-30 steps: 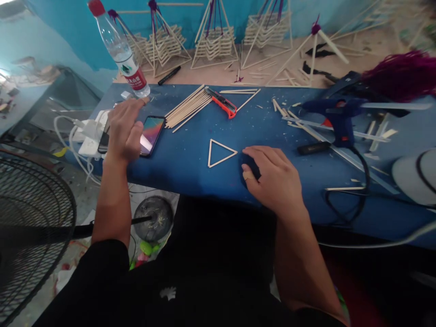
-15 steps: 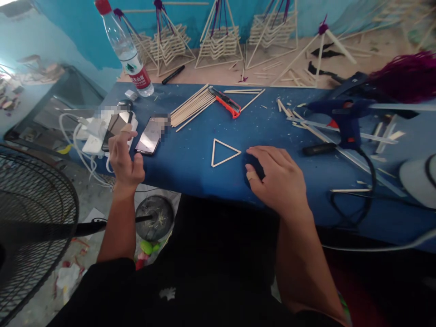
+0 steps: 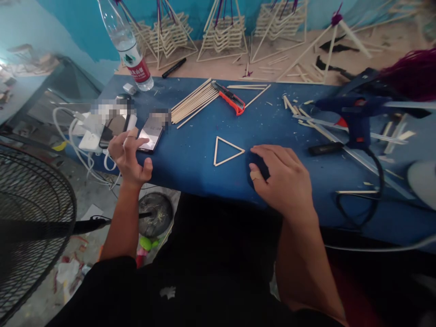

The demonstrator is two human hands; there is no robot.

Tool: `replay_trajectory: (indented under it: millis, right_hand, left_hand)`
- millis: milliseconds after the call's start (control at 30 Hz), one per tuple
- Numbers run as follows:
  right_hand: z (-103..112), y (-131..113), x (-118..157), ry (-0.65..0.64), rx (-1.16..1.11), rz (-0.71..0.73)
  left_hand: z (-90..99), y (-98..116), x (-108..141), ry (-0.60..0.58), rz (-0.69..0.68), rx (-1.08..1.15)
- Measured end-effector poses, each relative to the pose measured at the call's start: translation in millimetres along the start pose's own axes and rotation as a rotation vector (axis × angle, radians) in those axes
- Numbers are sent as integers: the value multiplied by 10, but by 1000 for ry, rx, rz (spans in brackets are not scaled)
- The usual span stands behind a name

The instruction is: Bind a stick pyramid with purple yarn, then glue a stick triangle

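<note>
My left hand (image 3: 131, 156) is open, fingers loosely bent and apart, over the near edge of a phone (image 3: 151, 131) with a lit screen. Its index fingertip overlaps that screen; whether it touches I cannot tell. Just behind the same hand lies a second, dark phone (image 3: 115, 123). My right hand (image 3: 282, 177) rests open and palm down on the blue table (image 3: 190, 168), holding nothing. A small triangle of wooden sticks (image 3: 215, 151) lies flat to the left of its fingertips, a short gap away.
Behind are a bundle of sticks (image 3: 194, 102), an orange utility knife (image 3: 231, 99) and a water bottle (image 3: 134, 59). A blue glue gun (image 3: 357, 113) and its cord lie at right. Stick frames (image 3: 223, 34) line the wall. A fan (image 3: 30, 231) stands at lower left.
My left hand has shifted right toward the lit phone, its index finger now stretched over the screen. My right hand stays beside the triangle. The view has shifted slightly.
</note>
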State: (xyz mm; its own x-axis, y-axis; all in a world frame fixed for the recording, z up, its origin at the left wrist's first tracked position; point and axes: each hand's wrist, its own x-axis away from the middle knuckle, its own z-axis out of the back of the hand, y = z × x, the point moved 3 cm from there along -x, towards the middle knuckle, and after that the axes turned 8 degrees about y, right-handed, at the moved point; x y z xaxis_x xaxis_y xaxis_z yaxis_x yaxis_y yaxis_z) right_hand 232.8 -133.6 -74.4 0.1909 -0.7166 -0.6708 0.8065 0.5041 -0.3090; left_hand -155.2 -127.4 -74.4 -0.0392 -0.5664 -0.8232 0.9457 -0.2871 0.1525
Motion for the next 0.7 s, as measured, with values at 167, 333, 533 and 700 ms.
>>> replay_trajectory:
  millis: [167, 333, 533, 700]
  right_hand:
    - [2, -1, 2, 1, 1, 4]
    - [3, 0, 7, 6, 11, 3]
    - [8, -4, 5, 10, 12, 7]
    - [22, -8, 0, -6, 3, 21]
  left_hand:
    - [-15, 4, 0, -6, -28, 13]
    - [-41, 22, -21, -23, -12, -39]
    - [-12, 80, -88, -53, 50, 6]
    - [-15, 149, -296, -129, 82, 80]
